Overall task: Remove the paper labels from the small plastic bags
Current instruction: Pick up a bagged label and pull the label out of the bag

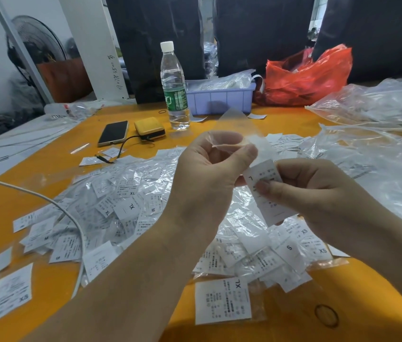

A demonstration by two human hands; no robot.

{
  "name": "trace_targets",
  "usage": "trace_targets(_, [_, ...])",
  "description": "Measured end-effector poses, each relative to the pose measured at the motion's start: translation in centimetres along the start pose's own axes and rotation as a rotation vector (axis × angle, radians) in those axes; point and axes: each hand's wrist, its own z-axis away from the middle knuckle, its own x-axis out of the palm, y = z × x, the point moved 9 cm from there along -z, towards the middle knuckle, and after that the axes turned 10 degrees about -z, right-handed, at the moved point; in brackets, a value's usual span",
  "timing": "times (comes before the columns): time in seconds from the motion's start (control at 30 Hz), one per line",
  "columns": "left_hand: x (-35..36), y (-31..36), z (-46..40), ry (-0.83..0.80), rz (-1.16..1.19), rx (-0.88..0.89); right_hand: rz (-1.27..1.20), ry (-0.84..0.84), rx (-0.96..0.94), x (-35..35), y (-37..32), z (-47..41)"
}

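My left hand point(210, 166) pinches a small clear plastic bag point(237, 124) between thumb and fingers, held up over the table's middle. My right hand point(308, 191) pinches a white paper label point(269, 193) printed with an L, which sticks out of the bag's lower end. Beneath both hands lies a wide pile of small bags with paper labels point(131, 206), printed with sizes such as XL, M, S and XS, spread over the orange table point(293, 304).
A water bottle point(174, 87), a phone point(113, 133) and a yellow power bank point(149, 128) stand behind the pile. A lilac tray point(219, 99) and red plastic bag point(308, 77) sit at the back. Large clear bags point(380, 144) fill the right. A white cable point(47, 201) crosses the left.
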Motion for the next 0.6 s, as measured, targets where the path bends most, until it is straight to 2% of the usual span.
trace_targets(0.17, [-1.5,0.2,-0.3,0.099,0.05,-0.013,-0.058,0.157,-0.065,-1.8,-0.8,0.1])
trace_targets(0.4, [-0.4,-0.3,0.0,0.049,0.057,-0.059,-0.079,0.157,-0.069,-1.5,-0.6,0.1])
trace_targets(0.6, [0.1,-0.6,0.1,0.01,0.049,-0.079,0.058,0.234,-0.133,-2.0,-1.5,0.5])
